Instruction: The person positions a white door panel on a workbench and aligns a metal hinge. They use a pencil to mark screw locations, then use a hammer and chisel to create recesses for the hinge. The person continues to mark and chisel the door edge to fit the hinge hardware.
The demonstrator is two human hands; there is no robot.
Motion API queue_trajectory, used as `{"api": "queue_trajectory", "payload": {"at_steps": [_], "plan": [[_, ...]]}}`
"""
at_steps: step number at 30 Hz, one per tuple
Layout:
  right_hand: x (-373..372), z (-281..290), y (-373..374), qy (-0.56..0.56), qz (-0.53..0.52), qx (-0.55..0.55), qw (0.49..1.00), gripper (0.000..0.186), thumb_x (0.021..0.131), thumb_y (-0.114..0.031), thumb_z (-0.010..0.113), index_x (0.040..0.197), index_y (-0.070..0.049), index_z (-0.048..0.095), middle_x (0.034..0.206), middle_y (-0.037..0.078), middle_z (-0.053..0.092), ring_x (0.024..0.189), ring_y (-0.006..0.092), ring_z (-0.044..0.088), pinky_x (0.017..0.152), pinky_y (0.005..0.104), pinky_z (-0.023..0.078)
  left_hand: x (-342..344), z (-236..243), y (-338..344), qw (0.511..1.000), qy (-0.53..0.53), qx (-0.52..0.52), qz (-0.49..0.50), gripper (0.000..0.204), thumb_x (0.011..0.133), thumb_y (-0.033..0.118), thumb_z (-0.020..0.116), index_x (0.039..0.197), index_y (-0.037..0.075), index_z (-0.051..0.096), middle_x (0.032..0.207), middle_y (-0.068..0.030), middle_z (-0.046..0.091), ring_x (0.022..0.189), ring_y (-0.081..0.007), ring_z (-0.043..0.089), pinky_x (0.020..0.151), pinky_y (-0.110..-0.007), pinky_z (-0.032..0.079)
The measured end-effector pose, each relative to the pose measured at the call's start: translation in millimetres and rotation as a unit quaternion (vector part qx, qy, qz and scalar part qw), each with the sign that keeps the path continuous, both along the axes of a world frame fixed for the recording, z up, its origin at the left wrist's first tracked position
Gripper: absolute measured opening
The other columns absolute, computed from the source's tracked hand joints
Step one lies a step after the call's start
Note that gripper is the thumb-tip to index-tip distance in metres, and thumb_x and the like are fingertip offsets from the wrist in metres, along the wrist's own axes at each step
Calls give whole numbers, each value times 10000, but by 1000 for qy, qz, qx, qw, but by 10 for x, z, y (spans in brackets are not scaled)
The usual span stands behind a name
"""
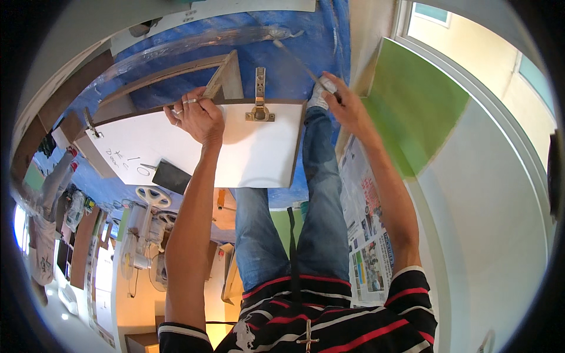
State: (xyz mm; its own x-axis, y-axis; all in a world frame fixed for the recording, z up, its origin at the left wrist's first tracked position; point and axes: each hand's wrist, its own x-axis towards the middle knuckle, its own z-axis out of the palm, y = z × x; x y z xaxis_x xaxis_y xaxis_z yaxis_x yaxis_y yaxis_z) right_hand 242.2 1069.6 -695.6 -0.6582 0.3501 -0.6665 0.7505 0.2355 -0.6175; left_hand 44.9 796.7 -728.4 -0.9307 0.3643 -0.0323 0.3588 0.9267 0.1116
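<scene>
A white cabinet door panel [253, 153] lies across in front of my legs, with handwriting on its left part. A metal hinge [260, 112] is fixed at its far edge, its arm pointing away from me; another hinge [93, 128] sits at the left end. My left hand [199, 119] is closed over the far edge, with a ring on a finger. My right hand [346, 105], beside my shoe [321, 93], grips a long thin-shafted tool [299, 66] pointing up and left. Its kind is unclear. A dark rectangular piece [172, 176] lies on the panel beside my left forearm.
A wooden frame [223, 76] stands just beyond the panel on blue sheeting [288, 23]. A green board [412, 106] leans by the window at right, with newspaper [368, 235] below it. A fan [138, 259], a white wheel-shaped part [154, 196] and boards crowd the left.
</scene>
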Motion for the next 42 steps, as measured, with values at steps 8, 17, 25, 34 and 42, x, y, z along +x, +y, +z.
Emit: {"api": "queue_trajectory", "payload": {"at_steps": [8, 17, 25, 34, 42], "plan": [[-40, 10, -82, 42, 0, -209, 977, 392, 966, -125, 631, 1354, -107, 681, 658, -55, 393, 604, 57, 386, 553, 267, 327, 10, -37, -40, 999, 23, 22, -12, 312, 908, 198, 443, 963, 171, 748, 954, -31, 719, 1040, -275, 601, 1223, -571, 150], [37, 98, -177, 40, -63, -196, 978, 326, 977, -153, 672, 1295, -97, 712, 653, -50, 357, 594, 65, 360, 561, 271, 317, -7, -33, -33, 1000, 16, 16, -10, 318, 914, 194, 433, 957, 168, 747, 945, -25, 722, 1025, -276, 602, 1225, -570, 137], [-73, 8, -184, 45, -58, -150, 986, 215, 933, -224, 699, 1097, -88, 728, 824, 73, 710, 695, 130, 602, 660, 314, 466, 3, -17, -20, 1000, 19, 18, -12, 310, 920, 190, 434, 944, 169, 742, 935, -19, 719, 1010, -270, 603, 1222, -574, 142], [-107, 12, -133, 29, -40, -161, 986, 197, 924, -218, 702, 1065, -82, 713, 763, 52, 659, 663, 129, 570, 640, 321, 453, 4, -24, -24, 999, 21, 26, -10, 305, 913, 186, 437, 935, 172, 742, 926, -16, 717, 1005, -264, 607, 1225, -568, 141], [-22, -77, -213, 70, -40, -138, 987, 289, 968, -262, 674, 1202, -94, 693, 742, 81, 642, 664, 187, 580, 676, 349, 477, 3, -31, -22, 1000, 19, 23, -7, 295, 913, 188, 441, 941, 178, 735, 902, -20, 710, 1016, -262, 608, 1226, -565, 144]]}}
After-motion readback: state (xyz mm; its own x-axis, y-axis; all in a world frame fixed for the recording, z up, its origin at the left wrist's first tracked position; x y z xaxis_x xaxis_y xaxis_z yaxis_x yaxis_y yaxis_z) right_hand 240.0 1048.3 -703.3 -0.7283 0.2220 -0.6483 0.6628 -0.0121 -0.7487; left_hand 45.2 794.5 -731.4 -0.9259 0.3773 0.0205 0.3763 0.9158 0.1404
